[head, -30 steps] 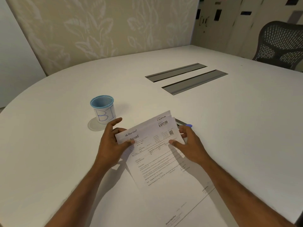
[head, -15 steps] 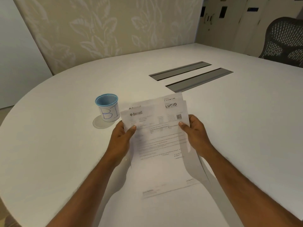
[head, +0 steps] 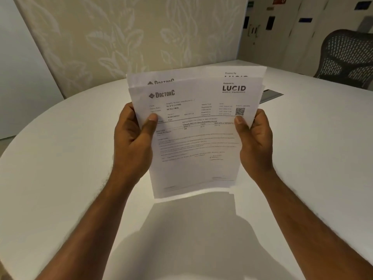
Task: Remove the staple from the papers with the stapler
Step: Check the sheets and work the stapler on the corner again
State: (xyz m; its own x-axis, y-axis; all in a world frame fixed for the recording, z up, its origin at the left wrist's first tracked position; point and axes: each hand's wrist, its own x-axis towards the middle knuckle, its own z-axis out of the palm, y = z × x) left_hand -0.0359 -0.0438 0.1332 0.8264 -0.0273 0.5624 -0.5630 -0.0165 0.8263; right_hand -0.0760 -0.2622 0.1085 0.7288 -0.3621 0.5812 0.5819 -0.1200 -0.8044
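Observation:
A stack of printed white papers [head: 196, 142] stands upright in front of me, lifted off the white table [head: 60, 188]. My left hand [head: 134, 142] grips its left edge, thumb on the front sheet. My right hand [head: 255, 138] grips its right edge the same way. A second sheet sticks out a little above the front one. No staple shows on the sheets. The stapler is hidden behind the papers.
A grey cable slot [head: 270, 96] in the table peeks out to the right of the papers. A black mesh chair [head: 347, 57] stands at the far right. A patterned wall panel [head: 131, 33] rises behind the table.
Both hands have raised the papers from lying on the table to upright in front of the camera. The papers now cover the blue-rimmed cup and the stapler.

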